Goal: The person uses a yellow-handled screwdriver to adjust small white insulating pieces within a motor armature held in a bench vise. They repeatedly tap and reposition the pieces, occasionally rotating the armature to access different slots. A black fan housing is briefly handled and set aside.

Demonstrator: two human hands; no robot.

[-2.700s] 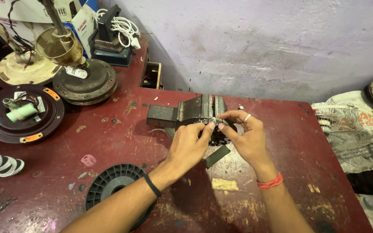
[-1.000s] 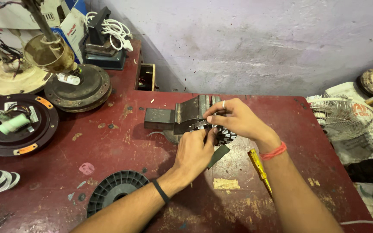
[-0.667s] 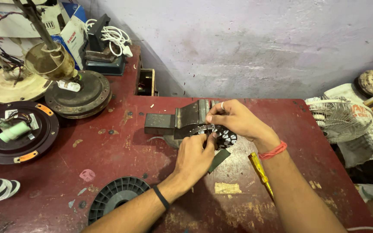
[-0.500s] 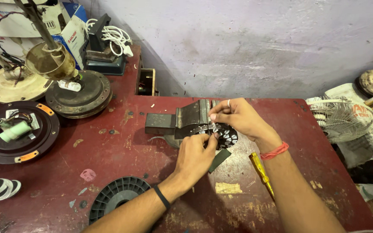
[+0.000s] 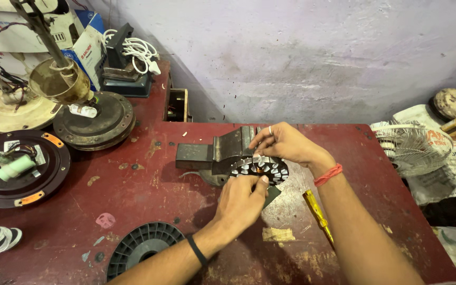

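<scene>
A round black stator core (image 5: 266,168) with white slot liners lies beside a grey metal vise (image 5: 218,153) on a dark red table (image 5: 133,195). My left hand (image 5: 242,199) rests against its near edge, fingers pinching at the rim. My right hand (image 5: 286,143) reaches over the top of the core, thumb and forefinger closed on a small white liner piece at a slot. A ring shows on one right finger and a red band on that wrist.
A yellow-handled screwdriver (image 5: 317,211) lies right of my arms. A black plastic spool (image 5: 139,249) sits at the near edge. Ceiling fan motor housings (image 5: 19,169) and a fan rod assembly (image 5: 62,79) crowd the left. A wire fan guard (image 5: 410,145) sits off the right edge.
The camera view has shifted slightly. My right hand has moved from the vise jaw down onto the top of the stator core; my left hand stays at its near edge.
</scene>
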